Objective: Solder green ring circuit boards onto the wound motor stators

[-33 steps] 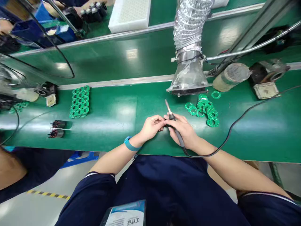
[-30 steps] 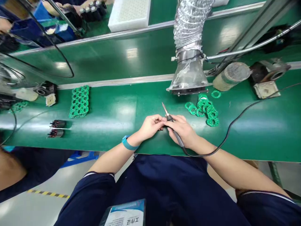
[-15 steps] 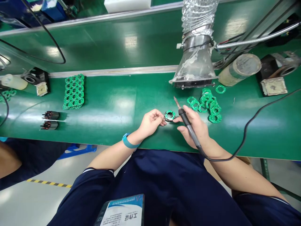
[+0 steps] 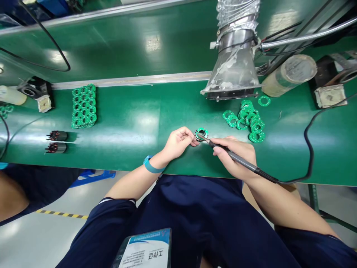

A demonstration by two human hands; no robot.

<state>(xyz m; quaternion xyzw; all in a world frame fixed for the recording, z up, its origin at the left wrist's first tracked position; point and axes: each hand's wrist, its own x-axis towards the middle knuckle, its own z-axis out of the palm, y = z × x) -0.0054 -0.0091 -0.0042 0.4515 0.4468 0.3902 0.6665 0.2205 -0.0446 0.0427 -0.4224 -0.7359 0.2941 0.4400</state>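
Near the front of the green bench, a motor stator with a green ring-shaped circuit board (image 4: 205, 131) on top stands upright. My left hand (image 4: 179, 143) is closed, its thumb and fingertips gripping the stator's left side. In my right hand (image 4: 238, 154) is a soldering iron (image 4: 242, 160), held like a pen from the right. Its tip meets the ring board's near inner edge; whether it touches metal there is too small to tell. A pile of loose green ring boards (image 4: 251, 119) lies beyond my right hand.
A fume extraction hood (image 4: 232, 70) hangs above the back of the bench. Behind the loose boards stand a cloudy cylindrical container (image 4: 290, 74) and a soldering iron stand (image 4: 330, 95). To the left are stacked green board panels (image 4: 84, 106) and two stators (image 4: 57, 141). A person's arm (image 4: 12, 193) shows at far left.
The soldering iron has swung from pointing away to pointing left, its tip now at the ring board. My right hand's fingers have closed round its grip. My left hand stays at the stator.
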